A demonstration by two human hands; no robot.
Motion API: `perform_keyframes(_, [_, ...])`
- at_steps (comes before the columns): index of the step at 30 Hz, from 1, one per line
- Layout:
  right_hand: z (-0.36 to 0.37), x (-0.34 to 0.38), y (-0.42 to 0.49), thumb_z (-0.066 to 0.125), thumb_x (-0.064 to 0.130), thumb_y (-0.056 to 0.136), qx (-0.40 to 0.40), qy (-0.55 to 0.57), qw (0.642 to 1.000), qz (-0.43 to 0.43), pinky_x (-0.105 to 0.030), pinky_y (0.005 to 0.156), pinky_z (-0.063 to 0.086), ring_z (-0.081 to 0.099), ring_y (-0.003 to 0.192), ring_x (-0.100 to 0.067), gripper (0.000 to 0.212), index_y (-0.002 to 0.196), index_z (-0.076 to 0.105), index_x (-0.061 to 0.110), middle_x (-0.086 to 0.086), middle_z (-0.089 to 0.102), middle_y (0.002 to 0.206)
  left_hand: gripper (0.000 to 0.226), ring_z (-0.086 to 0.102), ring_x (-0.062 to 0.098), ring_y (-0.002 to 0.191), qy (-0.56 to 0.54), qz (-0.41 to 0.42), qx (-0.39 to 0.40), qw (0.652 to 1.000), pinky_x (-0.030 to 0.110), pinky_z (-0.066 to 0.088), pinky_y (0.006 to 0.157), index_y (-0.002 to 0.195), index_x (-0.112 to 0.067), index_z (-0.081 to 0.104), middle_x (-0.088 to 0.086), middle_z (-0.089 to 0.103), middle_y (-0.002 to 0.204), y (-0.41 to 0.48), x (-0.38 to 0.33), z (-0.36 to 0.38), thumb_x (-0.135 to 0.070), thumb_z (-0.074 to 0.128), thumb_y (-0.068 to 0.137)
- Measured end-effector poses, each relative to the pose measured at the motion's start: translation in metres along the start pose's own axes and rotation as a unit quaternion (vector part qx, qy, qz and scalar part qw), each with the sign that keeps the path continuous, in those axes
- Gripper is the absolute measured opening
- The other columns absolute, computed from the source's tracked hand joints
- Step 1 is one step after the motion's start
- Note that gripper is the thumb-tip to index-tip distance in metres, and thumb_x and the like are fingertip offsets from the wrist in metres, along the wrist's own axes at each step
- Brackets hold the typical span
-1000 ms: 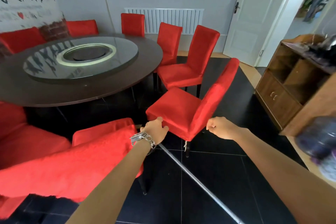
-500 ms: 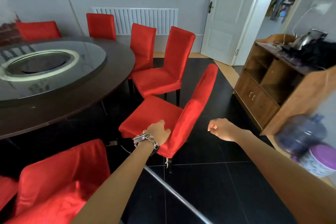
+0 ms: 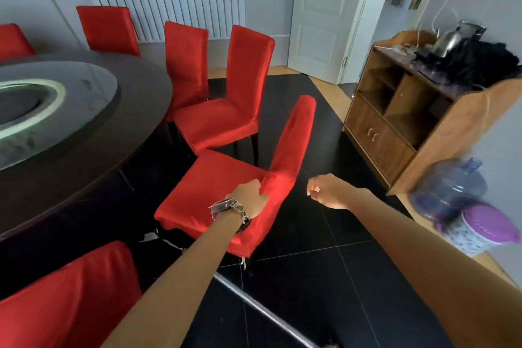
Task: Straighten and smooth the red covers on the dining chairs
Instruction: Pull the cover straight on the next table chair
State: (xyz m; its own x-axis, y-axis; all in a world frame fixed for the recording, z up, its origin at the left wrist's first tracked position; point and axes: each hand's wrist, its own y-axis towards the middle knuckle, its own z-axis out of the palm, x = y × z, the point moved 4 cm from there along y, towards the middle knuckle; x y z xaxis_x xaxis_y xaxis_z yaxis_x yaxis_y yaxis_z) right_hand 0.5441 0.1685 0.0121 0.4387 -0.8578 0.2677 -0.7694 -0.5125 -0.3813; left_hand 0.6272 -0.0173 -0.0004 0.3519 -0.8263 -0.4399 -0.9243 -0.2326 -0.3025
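A dining chair with a red cover (image 3: 214, 186) stands in front of me, its back turned to the right. My left hand (image 3: 250, 200), with a metal bracelet on the wrist, grips the cover where the seat meets the backrest. My right hand (image 3: 324, 191) hovers to the right of the chair with its fingers loosely curled, holding nothing and touching nothing. Two more red-covered chairs (image 3: 226, 110) stand behind it along the round table. Another red-covered chair (image 3: 65, 299) is at the lower left.
A round dark table (image 3: 93, 150) with a glass turntable fills the left. A wooden cabinet (image 3: 409, 121) stands at the right, with a blue water jug (image 3: 449, 189) and a purple-lidded bin (image 3: 480, 229) before it. A metal rod (image 3: 262, 311) lies on the black tiled floor.
My view has swung right and closer to the chair. My left hand slid from the seat's front corner to the seat-back junction. My right hand came off the cover.
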Motion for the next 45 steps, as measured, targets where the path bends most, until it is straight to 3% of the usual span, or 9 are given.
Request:
perform_keyframes(10, [-0.045, -0.051, 0.079, 0.043, 0.015, 0.096, 0.006, -0.035, 0.997, -0.074, -0.034, 0.087, 0.05, 0.061, 0.098, -0.021, 0.021, 0.103, 0.063, 0.015, -0.001, 0.061, 0.106, 0.041, 0.056, 0.03, 0.113, 0.027, -0.065, -0.005, 0.997, 0.035, 0.045, 0.089, 0.13, -0.009, 0.048, 0.013, 0.055, 0.128, 0.057, -0.028, -0.007, -0.032, 0.042, 0.097])
perform_keyframes(15, [-0.079, -0.081, 0.113, 0.043, 0.016, 0.096, 0.005, -0.035, 0.993, -0.116, -0.035, 0.086, 0.05, 0.061, 0.091, -0.018, 0.019, 0.094, 0.061, 0.021, 0.003, 0.062, 0.096, 0.039, 0.054, 0.03, 0.116, 0.028, -0.121, -0.011, 0.992, 0.035, 0.045, 0.092, 0.132, -0.008, 0.046, 0.014, 0.053, 0.13, 0.086, -0.059, -0.004, -0.018, 0.041, 0.095])
perform_keyframes(21, [-0.106, -0.121, 0.149, 0.043, 0.015, 0.096, 0.035, -0.073, 0.982, -0.17, -0.034, 0.081, 0.051, 0.061, 0.083, -0.019, 0.019, 0.097, 0.062, 0.017, 0.003, 0.059, 0.086, 0.039, 0.056, 0.034, 0.114, 0.006, -0.224, -0.039, 0.974, 0.036, 0.047, 0.088, 0.134, -0.006, 0.04, 0.019, 0.055, 0.127, 0.115, -0.096, 0.016, -0.005, 0.038, 0.094])
perform_keyframes(27, [-0.103, -0.141, 0.173, 0.043, 0.017, 0.096, 0.061, -0.093, 0.974, -0.199, -0.035, 0.078, 0.052, 0.062, 0.082, -0.019, 0.019, 0.099, 0.062, 0.018, 0.001, 0.061, 0.092, 0.046, 0.059, 0.036, 0.109, 0.04, -0.272, -0.041, 0.961, 0.039, 0.05, 0.083, 0.139, -0.006, 0.031, 0.019, 0.058, 0.119, 0.124, -0.099, 0.027, -0.004, 0.04, 0.094])
perform_keyframes(32, [-0.117, -0.143, 0.193, 0.043, 0.017, 0.096, 0.059, -0.107, 0.971, -0.206, -0.038, 0.084, 0.053, 0.062, 0.088, -0.021, 0.018, 0.1, 0.061, 0.017, -0.001, 0.061, 0.099, 0.045, 0.061, 0.03, 0.105, 0.034, -0.256, 0.01, 0.966, 0.029, 0.049, 0.074, 0.139, -0.006, 0.035, 0.016, 0.057, 0.121, 0.131, -0.096, 0.017, -0.005, 0.038, 0.094])
perform_keyframes(36, [-0.134, -0.139, 0.207, 0.042, 0.016, 0.095, 0.027, -0.124, 0.972, -0.198, -0.037, 0.083, 0.051, 0.06, 0.091, -0.02, 0.019, 0.098, 0.061, 0.017, 0.0, 0.059, 0.102, 0.058, 0.046, 0.028, 0.129, 0.011, -0.248, 0.048, 0.968, 0.028, 0.044, 0.091, 0.149, -0.015, 0.027, 0.013, 0.04, 0.146, 0.129, -0.091, 0.007, -0.006, 0.036, 0.092])
perform_keyframes(39, [-0.144, -0.131, 0.216, 0.045, 0.019, 0.097, -0.014, -0.158, 0.964, -0.214, -0.035, 0.086, 0.047, 0.056, 0.104, -0.019, 0.018, 0.106, 0.06, 0.016, 0.001, 0.052, 0.114, 0.062, 0.042, 0.028, 0.132, 0.012, -0.248, 0.071, 0.966, 0.033, 0.042, 0.099, 0.148, -0.016, 0.028, 0.011, 0.037, 0.149, 0.13, -0.089, 0.001, -0.01, 0.04, 0.088])
perform_keyframes(42, [-0.148, -0.12, 0.224, 0.055, 0.027, 0.094, -0.066, -0.193, 0.951, -0.233, -0.039, 0.097, 0.041, 0.046, 0.118, -0.021, 0.041, 0.131, 0.044, 0.017, -0.003, 0.039, 0.129, 0.066, 0.048, 0.027, 0.122, -0.014, -0.253, 0.1, 0.962, 0.035, 0.047, 0.09, 0.142, -0.017, 0.037, 0.01, 0.044, 0.14, 0.13, -0.086, 0.002, -0.024, 0.052, 0.078])
perform_keyframes(45, [-0.146, -0.11, 0.232, 0.067, 0.045, 0.084, -0.083, -0.231, 0.936, -0.254, -0.05, 0.111, 0.028, 0.027, 0.135, -0.026, 0.086, 0.149, 0.017, 0.019, -0.008, 0.021, 0.144, 0.074, 0.037, 0.024, 0.135, -0.05, -0.251, 0.096, 0.962, 0.036, 0.035, 0.104, 0.144, -0.021, 0.035, 0.004, 0.035, 0.151, 0.131, -0.079, 0.002, -0.055, 0.051, 0.081])
